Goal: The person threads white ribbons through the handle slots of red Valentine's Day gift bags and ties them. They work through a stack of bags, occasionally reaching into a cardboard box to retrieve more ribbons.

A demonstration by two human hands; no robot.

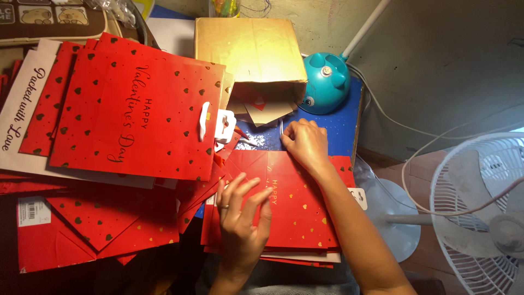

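While the left hand lies spread flat on the red gift bag, the right hand presses its top edge, fingers loosely curled.

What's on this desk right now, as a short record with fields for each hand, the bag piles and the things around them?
left hand: flat on the red bag, fingers spread
right hand: pressing the bag's top edge
bag: lies flat on a low stack, gold hearts
pile: more red bags, stacked at left, dark hearts
box: cardboard, open toward the hands
lamp: teal base, behind the right hand
fan: white, at right
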